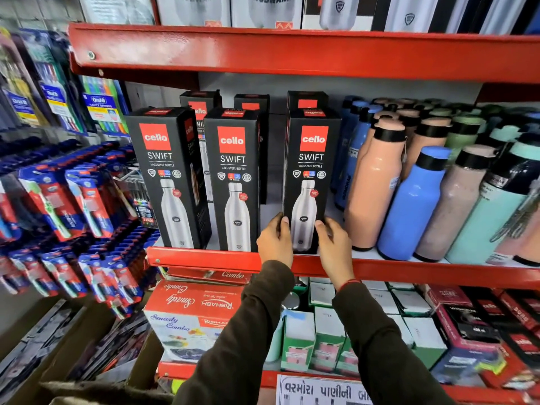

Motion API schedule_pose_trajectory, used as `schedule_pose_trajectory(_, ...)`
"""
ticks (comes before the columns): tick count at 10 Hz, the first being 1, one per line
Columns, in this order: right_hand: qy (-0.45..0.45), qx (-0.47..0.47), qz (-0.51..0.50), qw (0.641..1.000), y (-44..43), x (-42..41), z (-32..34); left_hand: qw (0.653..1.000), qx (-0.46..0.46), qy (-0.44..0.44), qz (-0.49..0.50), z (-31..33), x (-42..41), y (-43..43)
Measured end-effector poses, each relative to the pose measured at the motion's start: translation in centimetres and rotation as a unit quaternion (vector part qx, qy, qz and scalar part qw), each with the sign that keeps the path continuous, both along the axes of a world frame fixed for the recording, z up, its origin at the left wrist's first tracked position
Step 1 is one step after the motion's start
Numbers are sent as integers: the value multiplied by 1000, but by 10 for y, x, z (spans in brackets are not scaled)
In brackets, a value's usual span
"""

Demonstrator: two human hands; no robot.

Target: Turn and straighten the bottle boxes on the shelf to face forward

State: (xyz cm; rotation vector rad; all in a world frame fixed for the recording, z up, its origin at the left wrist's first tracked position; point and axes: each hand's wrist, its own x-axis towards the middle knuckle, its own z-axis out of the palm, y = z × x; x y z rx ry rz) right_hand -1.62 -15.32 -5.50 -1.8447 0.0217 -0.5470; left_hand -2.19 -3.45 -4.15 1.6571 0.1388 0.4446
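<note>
The left hand and right hand press the lower sides of the right box, marked "cello SWIFT VACUSTEEL BOTTLE", on the red shelf.

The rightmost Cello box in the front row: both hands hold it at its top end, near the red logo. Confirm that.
Not quite. The head view shows the left hand and right hand holding the rightmost Cello box at its bottom end, just above the red shelf edge, not at its top. The red logo is well above both hands.
</note>
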Motion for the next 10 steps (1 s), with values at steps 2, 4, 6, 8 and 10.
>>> schedule_pose_trajectory(2, 2, 5, -6, 1000, 2, -20, -3, 1000, 1, -8, -13, -3, -19, 5)
schedule_pose_trajectory(4, 7, -9, -15, 1000, 5, -32, 1, 1000, 15, -5, -17, -2, -29, 7)
schedule_pose_trajectory(6, 11, -24, -5, 1000, 6, -36, 7, 1000, 19, 8, -19, 3, -30, 8)
schedule_pose_trajectory(8, 23, -62, -16, 998, 7, -37, 7, 999, 28, 24, -17, 7, -35, 5)
schedule_pose_trajectory(10, 54, -63, 11, 996, 3, -41, 10, 999, 40, 19, 1, 10, -38, 3)
